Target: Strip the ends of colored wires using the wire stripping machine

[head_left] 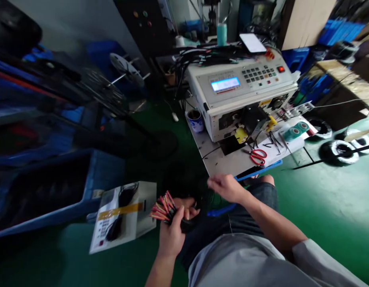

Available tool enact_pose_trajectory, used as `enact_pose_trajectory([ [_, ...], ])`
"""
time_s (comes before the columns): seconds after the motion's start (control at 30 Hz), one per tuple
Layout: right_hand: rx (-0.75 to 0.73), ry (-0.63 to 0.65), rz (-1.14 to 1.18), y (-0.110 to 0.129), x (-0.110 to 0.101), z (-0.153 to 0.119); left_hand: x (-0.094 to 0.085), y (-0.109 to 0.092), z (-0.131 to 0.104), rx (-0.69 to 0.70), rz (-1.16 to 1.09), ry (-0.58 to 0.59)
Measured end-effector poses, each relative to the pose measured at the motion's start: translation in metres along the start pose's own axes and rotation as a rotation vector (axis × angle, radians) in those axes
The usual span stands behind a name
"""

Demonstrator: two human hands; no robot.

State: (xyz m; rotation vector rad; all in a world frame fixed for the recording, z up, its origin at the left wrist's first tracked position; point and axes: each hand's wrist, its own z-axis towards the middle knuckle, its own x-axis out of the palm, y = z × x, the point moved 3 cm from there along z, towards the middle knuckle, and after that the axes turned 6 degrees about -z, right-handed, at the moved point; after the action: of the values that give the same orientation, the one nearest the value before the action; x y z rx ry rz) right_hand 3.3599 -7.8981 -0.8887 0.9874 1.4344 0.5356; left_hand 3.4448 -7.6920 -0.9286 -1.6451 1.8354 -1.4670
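My left hand [175, 227] is wrapped round a bundle of black cables [163, 208], whose ends fan out in thin red and yellow wires toward the left. The rest of the bundle hangs into the dark below my fingers. My right hand [228, 188] is closed just in front of the machine table's corner, its fingers curled and slightly blurred. Whatever those fingers may hold is hidden. Beyond it, red-handled scissors [258, 156] lie on the white table [216, 161], beside short black cable pieces [273, 142].
A wire-processing machine [223, 105] with a lit display stands on the table, black cables and a phone [252, 42] on top. A patterned cup [195, 120] sits left of it. At left are a white box [147, 207] and a blue crate [95, 171]; cable coils [341, 151] lie right.
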Motion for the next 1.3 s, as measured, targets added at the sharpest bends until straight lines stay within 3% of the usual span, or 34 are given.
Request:
enact_pose_trajectory([
  [0.1,0.279,-0.437,0.409,-0.04,-0.044,0.032,0.004,-0.001,0.0,-0.009,-0.012,0.017],
  [0.17,0.364,-0.577,0.762,-0.053,-0.059,0.052,0.007,0.001,-0.003,-0.018,0.006,0.046],
  [0.23,0.338,-0.584,1.068,-0.054,-0.065,0.069,0.008,0.004,-0.006,-0.017,0.013,0.059],
  [0.33,0.276,-0.607,1.264,-0.049,-0.068,0.082,0.007,0.005,-0.01,-0.005,0.016,0.039],
  [0.57,0.284,-0.681,1.287,-0.051,-0.065,0.085,0.008,-0.003,-0.009,-0.055,-0.019,-0.033],
  [0.8,0.269,-0.74,1.236,-0.058,-0.069,0.089,0.011,-0.002,-0.005,-0.053,0.013,0.006],
  [0.97,0.237,-0.584,1.051,-0.043,-0.033,0.078,0.007,-0.002,-0.003,-0.019,0.01,0.017],
  [1.13,0.137,-0.275,0.724,-0.018,0.016,0.042,0.002,-0.001,0.001,-0.002,-0.003,0.05],
  [1.3,-0.013,0.03,0.27,0.007,0.028,-0.005,0.013,-0.003,-0.002,0.04,0.011,0.074],
])
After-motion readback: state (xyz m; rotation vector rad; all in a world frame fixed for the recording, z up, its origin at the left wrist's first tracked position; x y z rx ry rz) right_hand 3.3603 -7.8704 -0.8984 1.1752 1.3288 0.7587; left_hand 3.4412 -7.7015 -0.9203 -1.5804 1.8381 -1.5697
